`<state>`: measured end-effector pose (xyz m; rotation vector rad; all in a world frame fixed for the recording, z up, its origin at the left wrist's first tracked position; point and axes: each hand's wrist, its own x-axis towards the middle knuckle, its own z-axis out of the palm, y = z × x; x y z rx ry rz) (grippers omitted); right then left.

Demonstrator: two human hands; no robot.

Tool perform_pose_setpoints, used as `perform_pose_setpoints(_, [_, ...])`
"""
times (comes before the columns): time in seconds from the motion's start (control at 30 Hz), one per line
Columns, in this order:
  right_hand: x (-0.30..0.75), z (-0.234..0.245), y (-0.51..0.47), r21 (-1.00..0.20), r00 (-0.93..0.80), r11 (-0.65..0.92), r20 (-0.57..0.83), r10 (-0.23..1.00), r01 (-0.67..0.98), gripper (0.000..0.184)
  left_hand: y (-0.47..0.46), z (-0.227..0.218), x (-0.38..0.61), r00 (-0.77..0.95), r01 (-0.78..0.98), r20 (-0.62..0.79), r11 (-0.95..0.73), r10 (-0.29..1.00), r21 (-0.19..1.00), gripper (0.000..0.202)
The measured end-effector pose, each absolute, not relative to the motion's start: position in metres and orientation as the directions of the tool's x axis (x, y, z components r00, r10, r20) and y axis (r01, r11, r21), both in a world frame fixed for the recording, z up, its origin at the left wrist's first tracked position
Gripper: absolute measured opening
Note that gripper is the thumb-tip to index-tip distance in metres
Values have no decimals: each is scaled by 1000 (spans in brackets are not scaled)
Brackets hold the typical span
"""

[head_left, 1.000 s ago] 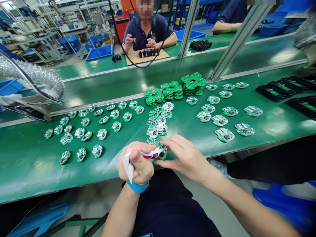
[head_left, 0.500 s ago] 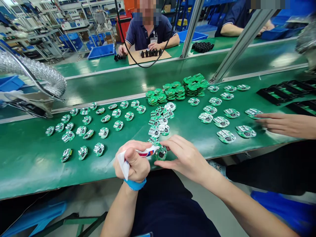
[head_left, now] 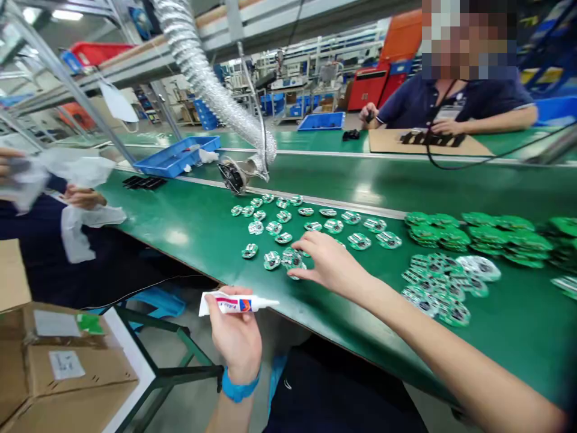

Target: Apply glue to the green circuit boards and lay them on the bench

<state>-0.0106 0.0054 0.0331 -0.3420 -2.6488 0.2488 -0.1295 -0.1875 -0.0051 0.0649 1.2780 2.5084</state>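
Tube is lying crosswise in the left hand, its nozzle pointing right, and is being held just off the near edge of the green surface. Left fingers are clenching it, and a blue wristband is circling that wrist. Right hand is stretching out open, grasping nothing, with its fingertips resting on a small cluster of round circuit boards. More boards are lying scattered around it. At far left, a co-worker's hands are holding white plastic.
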Motion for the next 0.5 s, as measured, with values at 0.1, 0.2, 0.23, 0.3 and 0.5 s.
perform_pose_setpoints(0.1, [-101, 40, 11, -245, -915, 951, 307, 261, 189, 46, -221, -20, -150, -954, -278, -168, -523, 249, 806, 55])
perform_pose_setpoints(0.2, [-178, 37, 13, -227, -934, 957, 266, 238, 179, 45, -248, -35, -165, -961, -271, -210, -475, 178, 837, 61])
perform_pose_setpoints(0.23, [-199, 34, 14, -220, -939, 959, 250, 235, 181, 44, -254, -40, -169, -964, -266, -222, -454, 149, 850, 63])
perform_pose_setpoints(0.3, [-231, 26, 13, -203, -949, 961, 212, 232, 189, 43, -265, -49, -176, -969, -248, -229, -412, 97, 877, 67])
perform_pose_setpoints(0.5, [-264, 4, 16, -147, -957, 956, 109, 270, 253, 32, -268, -60, -188, -977, -211, -210, -324, 37, 922, 73])
